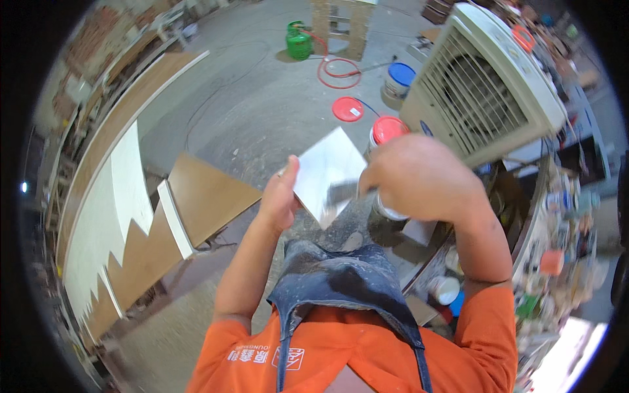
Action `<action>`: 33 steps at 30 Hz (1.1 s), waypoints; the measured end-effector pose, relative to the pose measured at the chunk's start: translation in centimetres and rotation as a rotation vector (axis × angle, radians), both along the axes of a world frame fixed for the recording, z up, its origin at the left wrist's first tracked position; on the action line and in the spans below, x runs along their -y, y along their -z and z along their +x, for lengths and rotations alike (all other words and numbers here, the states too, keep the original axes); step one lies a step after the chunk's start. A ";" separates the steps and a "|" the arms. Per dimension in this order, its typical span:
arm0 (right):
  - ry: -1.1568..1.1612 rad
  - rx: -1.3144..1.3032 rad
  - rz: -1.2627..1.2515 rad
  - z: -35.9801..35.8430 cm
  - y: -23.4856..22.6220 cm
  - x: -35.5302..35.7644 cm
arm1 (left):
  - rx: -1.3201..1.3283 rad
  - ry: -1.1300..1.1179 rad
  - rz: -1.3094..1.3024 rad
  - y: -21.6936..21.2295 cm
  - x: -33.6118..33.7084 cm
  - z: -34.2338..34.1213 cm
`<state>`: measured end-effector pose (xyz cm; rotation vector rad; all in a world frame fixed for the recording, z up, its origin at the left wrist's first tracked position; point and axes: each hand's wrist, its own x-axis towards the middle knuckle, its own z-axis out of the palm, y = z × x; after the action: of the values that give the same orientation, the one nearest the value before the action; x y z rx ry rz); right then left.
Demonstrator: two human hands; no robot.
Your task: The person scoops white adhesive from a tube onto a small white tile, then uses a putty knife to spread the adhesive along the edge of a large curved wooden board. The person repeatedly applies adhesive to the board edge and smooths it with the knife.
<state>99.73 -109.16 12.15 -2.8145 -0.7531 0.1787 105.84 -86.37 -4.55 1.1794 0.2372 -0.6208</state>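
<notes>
- The left hand (280, 196) grips the edge of a pale square panel (327, 173), held tilted above the grey apron (341, 275).
- The right hand (419, 177) is closed around a dark tool (344, 192) lying on the panel; blur hides what kind.
- Right of the panel, a white air cooler (485, 85); below it, a cluttered bench, contents hard to make out.

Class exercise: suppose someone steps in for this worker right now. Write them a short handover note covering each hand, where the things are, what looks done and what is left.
Left hand: holds the pale square panel by its left edge, raised in front of the chest.
Right hand: closed on a dark tool, its end lying on the panel's lower face.
Nearby: red-lidded bucket on the floor just behind, air cooler to the right.
Done: panel picked up, tool applied.
Left: how much of the face is worked cannot be told.
</notes>
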 end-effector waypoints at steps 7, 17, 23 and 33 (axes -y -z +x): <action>0.382 -0.223 0.957 4.8 9.1 4.1 | 0.217 -0.566 -0.295 -2.1 3.5 7.2; 0.603 -0.458 1.204 20.9 12.3 8.4 | 0.395 -0.465 -0.243 1.6 6.7 19.8; 0.236 0.215 0.489 30.0 14.7 8.2 | 0.319 -0.447 -0.253 1.9 8.2 31.4; 0.222 -0.206 0.612 48.7 14.1 9.1 | 0.274 -0.561 -0.162 1.5 5.2 43.1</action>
<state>148.43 -118.27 -1.94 -2.2291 -0.3609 0.1627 148.94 -91.61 -6.00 0.9685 0.2640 0.0151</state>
